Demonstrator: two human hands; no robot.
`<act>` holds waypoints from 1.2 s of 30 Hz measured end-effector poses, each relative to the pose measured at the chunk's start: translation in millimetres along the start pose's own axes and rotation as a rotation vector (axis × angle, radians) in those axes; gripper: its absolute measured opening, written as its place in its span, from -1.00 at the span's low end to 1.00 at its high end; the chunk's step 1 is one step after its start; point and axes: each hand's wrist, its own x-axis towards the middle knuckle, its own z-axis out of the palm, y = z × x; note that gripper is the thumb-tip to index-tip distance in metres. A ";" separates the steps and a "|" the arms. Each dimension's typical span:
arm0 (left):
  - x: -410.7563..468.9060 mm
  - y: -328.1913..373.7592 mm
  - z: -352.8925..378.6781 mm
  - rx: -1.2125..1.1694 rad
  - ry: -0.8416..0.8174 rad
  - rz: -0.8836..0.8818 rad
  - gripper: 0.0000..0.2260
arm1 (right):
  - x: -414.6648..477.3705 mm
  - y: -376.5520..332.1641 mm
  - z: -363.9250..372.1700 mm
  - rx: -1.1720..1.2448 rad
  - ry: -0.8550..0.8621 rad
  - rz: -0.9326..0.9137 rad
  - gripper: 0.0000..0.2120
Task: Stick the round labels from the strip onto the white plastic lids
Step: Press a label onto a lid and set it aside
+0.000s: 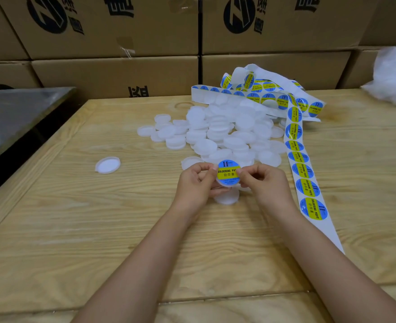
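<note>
Between both hands I hold a white plastic lid (227, 183) with a blue and yellow round label (228, 171) on its face, tilted toward me. My left hand (195, 183) grips the lid's left edge, thumb on the label. My right hand (263, 181) pinches the right edge, thumb over the label's right side. Another bare lid (227, 198) lies flat on the table just under my hands. A heap of white lids (225, 131) sits behind. The label strip (306, 176) runs down the table on the right.
One lid (108, 165) lies alone, hollow side up, to the left. Coiled strip (260, 89) piles behind the heap. Cardboard boxes (113, 73) wall the far edge. A metal table (17, 113) stands at the left, and a clear plastic bag (395, 73) at the far right.
</note>
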 end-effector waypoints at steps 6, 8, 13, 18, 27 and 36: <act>-2.5 -3.8 5.4 0.052 0.044 0.060 -0.94 | -2.2 0.5 5.6 -0.178 0.103 -0.057 -0.88; -2.7 -4.3 5.5 0.044 0.052 0.066 -0.94 | -2.9 0.6 7.2 -0.202 0.141 -0.077 -0.88; -2.2 -3.9 6.4 -0.029 0.058 0.034 -0.92 | -5.6 -0.2 12.9 -0.236 0.228 -0.121 -0.89; -0.5 -3.2 7.0 -0.110 0.055 -0.003 -0.89 | -6.8 -1.6 15.2 -0.105 0.229 -0.144 -0.61; -4.6 -4.9 9.9 -0.105 -0.030 -0.002 -0.93 | -3.3 3.0 20.5 -0.085 0.314 -0.131 -0.73; -3.0 -6.3 7.8 -0.143 -0.052 0.018 -0.90 | -2.4 2.6 19.5 -0.069 0.094 -0.048 -0.59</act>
